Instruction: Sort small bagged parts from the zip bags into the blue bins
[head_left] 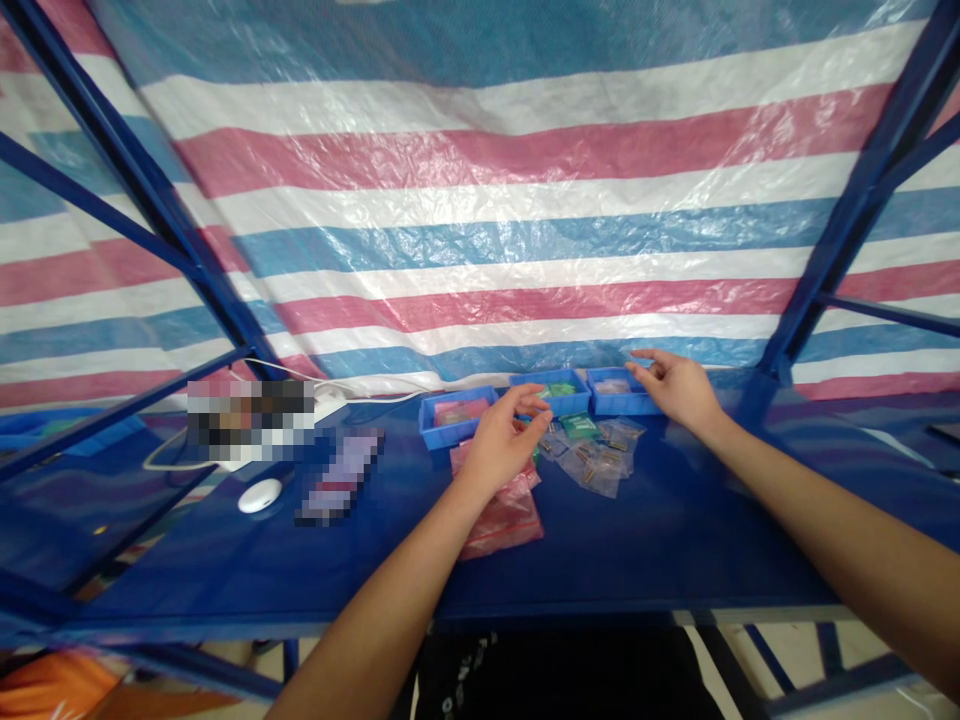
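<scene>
Left hand (499, 440) hovers over the pink bags (501, 510) on the blue table (675, 540), fingers curled together near the middle tray (551, 393). Thumb and index look pinched on something small and greenish, but it's too small to call, so I can't tell if it actually holds anything.

Right hand (679, 388) is at the right tray (616, 390), fingers spread and loose, fingertips at its far rim, nothing visibly gripped.

Layout: three blue trays in a row against the striped tarp (480, 200). Left tray (454, 412) has pinkish content, middle one green, right one small clear bags. In front of them, a loose pile of clear bags (600, 455) with small metal parts, one green bag (577, 425) among them, and the pink bags nearest the person.

Off to the left: white mouse (259, 495) and white cable (337, 385), well apart from the work.

Risks as I see them:
- Trays are light and touching each other; a push from the right hand could shove the row into the tarp.
- Bags overlap and are slick, so lifting one could drag its neighbours, mixing colours.
- Left forearm hangs over the pink bags; sweeping back could slide them toward the table edge.
</scene>
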